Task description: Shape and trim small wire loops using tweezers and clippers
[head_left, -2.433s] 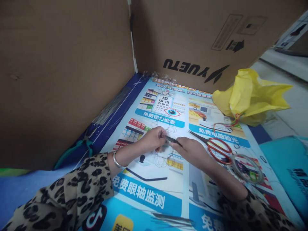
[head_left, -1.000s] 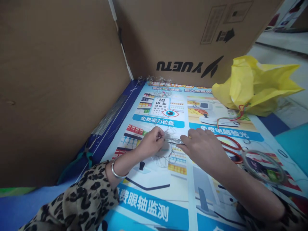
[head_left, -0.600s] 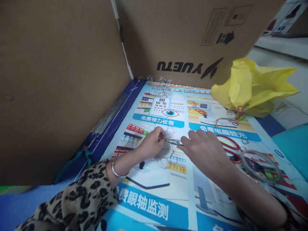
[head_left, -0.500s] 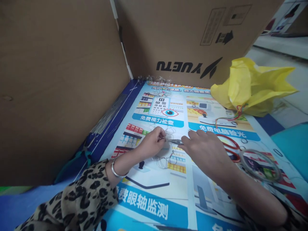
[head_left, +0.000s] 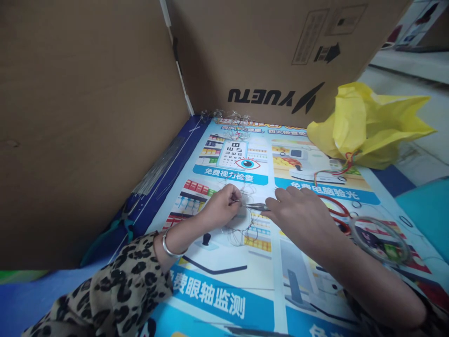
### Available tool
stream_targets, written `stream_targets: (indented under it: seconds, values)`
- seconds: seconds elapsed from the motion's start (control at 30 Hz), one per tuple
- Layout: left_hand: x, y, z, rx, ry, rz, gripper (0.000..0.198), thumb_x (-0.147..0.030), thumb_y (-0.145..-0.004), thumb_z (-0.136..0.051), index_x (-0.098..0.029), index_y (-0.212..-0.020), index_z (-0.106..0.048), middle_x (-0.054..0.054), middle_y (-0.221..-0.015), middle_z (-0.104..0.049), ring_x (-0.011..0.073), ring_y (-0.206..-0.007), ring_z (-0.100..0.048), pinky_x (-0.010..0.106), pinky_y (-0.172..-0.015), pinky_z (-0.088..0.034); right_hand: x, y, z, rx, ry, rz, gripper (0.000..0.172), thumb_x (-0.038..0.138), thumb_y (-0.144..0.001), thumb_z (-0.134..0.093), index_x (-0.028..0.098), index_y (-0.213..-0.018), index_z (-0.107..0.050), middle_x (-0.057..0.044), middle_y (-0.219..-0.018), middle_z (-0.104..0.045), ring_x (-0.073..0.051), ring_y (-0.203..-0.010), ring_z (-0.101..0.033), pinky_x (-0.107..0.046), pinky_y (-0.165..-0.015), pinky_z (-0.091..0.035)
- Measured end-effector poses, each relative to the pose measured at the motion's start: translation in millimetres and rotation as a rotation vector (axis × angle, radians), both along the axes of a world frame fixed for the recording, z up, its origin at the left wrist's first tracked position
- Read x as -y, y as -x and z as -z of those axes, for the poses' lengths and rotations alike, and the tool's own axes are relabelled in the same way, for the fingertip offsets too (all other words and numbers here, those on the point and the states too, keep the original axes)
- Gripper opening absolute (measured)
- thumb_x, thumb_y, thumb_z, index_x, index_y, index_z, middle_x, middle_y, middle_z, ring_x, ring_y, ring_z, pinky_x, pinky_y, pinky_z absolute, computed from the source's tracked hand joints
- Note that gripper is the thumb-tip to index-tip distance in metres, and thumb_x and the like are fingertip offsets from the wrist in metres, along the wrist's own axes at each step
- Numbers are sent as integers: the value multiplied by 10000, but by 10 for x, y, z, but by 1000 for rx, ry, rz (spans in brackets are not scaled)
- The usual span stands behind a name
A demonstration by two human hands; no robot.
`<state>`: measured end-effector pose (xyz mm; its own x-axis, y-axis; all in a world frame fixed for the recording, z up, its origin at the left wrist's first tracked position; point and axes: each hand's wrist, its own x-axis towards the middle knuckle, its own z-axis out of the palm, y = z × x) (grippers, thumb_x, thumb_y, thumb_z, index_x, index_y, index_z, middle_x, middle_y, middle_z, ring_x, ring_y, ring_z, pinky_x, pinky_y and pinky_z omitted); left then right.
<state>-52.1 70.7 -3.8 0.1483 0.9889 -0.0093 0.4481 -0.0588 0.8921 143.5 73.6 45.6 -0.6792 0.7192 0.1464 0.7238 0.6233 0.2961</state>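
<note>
My left hand (head_left: 223, 204) is closed in a pinch on a thin wire (head_left: 237, 201) above the printed poster. In my right hand (head_left: 298, 217) is a pair of pliers (head_left: 257, 206); its slim metal jaws point left and reach close to the pinched wire. Whether the jaws grip the wire is too small to tell. Below the hands lies a bundle of looped thin wire (head_left: 242, 234) on the poster. My right fingers hide the pliers' handles.
Tall cardboard panels (head_left: 84, 117) stand at the left and back. A yellow bag (head_left: 361, 124), red-handled scissors (head_left: 336, 210) and a roll of tape (head_left: 380, 241) lie to the right. Teal-handled pliers (head_left: 122, 224) and straight wires (head_left: 159, 166) lie left. More wire loops (head_left: 224, 114) sit at the back.
My right hand and forearm have shifted slightly to the right with the pliers. My left hand keeps its pinch in nearly the same place.
</note>
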Motion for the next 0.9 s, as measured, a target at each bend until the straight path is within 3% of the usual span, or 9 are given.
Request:
stream_targets:
  seconds: [0.43, 0.9]
  values:
    - [12, 4, -8, -5, -9, -5, 71, -182, -746, -501, -201, -805, -466, -63, -563, -502, 84, -500, -486, 193, -514, -372, 21, 66, 32, -31, -12, 4, 254, 400, -842, -491, 192, -775, -621, -80, -749, -583, -216, -750, -488, -326, -611, -193]
    - [8, 6, -9, 180, 151, 12, 75, -189, -761, -493, -200, -809, -437, -73, -482, -478, 85, -422, -463, 179, -428, -358, 12, 62, 95, -72, -11, -22, 251, 405, -828, -516, 192, -744, -618, -60, -717, -581, -198, -725, -495, -323, -614, -201]
